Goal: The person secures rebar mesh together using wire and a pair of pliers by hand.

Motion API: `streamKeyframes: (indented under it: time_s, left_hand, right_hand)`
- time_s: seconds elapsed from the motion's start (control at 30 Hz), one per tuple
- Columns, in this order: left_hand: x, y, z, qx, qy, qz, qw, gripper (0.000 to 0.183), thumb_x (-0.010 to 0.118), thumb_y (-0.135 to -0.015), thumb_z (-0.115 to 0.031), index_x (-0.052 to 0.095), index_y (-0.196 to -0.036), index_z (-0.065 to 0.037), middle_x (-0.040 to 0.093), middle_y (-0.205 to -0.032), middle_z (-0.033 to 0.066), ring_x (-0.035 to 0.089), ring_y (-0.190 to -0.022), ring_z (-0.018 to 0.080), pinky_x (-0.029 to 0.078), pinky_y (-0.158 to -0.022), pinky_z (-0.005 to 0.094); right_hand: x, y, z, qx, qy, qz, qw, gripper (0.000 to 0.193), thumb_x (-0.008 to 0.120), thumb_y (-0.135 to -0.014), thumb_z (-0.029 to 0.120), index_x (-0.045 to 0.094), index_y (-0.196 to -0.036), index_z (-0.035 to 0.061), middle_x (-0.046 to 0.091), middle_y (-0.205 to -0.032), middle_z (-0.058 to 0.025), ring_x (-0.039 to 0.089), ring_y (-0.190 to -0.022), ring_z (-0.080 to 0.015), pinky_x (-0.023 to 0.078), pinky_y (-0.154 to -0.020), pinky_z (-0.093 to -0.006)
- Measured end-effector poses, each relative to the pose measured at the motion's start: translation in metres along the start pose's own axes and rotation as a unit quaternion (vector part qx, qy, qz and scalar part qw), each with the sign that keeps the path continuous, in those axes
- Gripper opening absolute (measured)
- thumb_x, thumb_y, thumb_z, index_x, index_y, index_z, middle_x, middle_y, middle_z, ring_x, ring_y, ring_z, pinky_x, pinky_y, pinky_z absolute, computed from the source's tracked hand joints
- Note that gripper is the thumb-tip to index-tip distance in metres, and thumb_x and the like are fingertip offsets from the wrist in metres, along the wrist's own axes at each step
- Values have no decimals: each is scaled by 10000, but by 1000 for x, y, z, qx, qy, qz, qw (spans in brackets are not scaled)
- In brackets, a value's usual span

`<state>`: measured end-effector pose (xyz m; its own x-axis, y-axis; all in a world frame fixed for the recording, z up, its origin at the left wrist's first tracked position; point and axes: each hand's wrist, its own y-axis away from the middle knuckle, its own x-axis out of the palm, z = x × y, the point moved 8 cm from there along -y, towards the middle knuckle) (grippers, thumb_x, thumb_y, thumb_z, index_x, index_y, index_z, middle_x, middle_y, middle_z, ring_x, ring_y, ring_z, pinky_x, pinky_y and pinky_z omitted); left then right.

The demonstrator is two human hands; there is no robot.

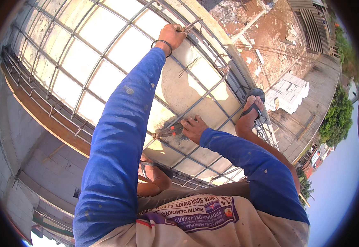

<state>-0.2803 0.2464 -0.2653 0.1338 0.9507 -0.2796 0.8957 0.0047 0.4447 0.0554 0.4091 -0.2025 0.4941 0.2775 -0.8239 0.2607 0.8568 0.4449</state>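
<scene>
My left hand (173,36) is reached far forward with its fingers closed at the edge bars. Thin brownish tie wire (193,24) sticks out from the fingertips. My right hand (194,129), nearer to my body, is wrapped round the handles of a pair of pincers (169,131) with orange marks. The pincers' head points left and lies low over the grid. Beneath both hands runs a grid of ribbed steel rebar (102,57) above pale formwork panels (144,41). A small loose bundle of wire (189,68) rests on the grid between my hands.
My sandalled feet (251,108) stand apart on the structure. Rebar cages run along both long edges, with a wooden board (49,117) at the left. Beyond the edges lie a lower walled space (52,158), bare ground (266,37) and a stack of pale blocks (287,94).
</scene>
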Motion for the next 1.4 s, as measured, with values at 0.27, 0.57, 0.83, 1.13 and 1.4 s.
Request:
streamKeyframes:
  time_s: [0.27,0.57,0.83,1.13,1.4]
  left_hand:
    - [1,4,-9,11,23,24,999,134,661,-894,-149,723,-938,-39,673,-778,34,610,-726,127,493,-697,288]
    - [-4,3,-1,15,26,14,999,128,659,-881,-138,732,-939,-49,664,-747,23,591,-680,111,489,-665,283]
    - [-1,0,-8,18,9,11,1000,127,684,-855,-147,738,-924,-54,671,-745,34,599,-681,117,493,-663,289]
    - [-4,-3,1,17,21,3,1000,110,681,-824,-127,733,-874,-43,676,-733,41,621,-675,133,504,-653,304]
    - [-6,-1,-8,28,-20,-1,999,160,663,-822,-175,743,-882,-50,685,-730,80,637,-678,166,516,-668,324]
  right_hand:
    - [-28,9,-8,14,-180,38,983,271,582,-864,194,598,-1066,13,558,-1242,-221,590,-1068,-377,479,-896,-479]
    - [-138,65,-107,265,-387,7,883,312,659,-903,238,514,-1056,7,562,-1056,-234,586,-986,-380,453,-841,-471]
    - [-158,37,-169,381,-236,-185,875,300,654,-908,208,544,-1112,17,603,-1150,-263,530,-1184,-437,415,-965,-494]
    - [-136,-10,-136,493,-41,-232,837,286,652,-900,258,614,-1122,82,415,-1407,-284,134,-1440,-548,68,-1129,-733]
    - [-139,-15,-137,514,-15,-257,819,246,653,-893,283,656,-1037,84,410,-1392,-298,101,-1437,-573,52,-1102,-761]
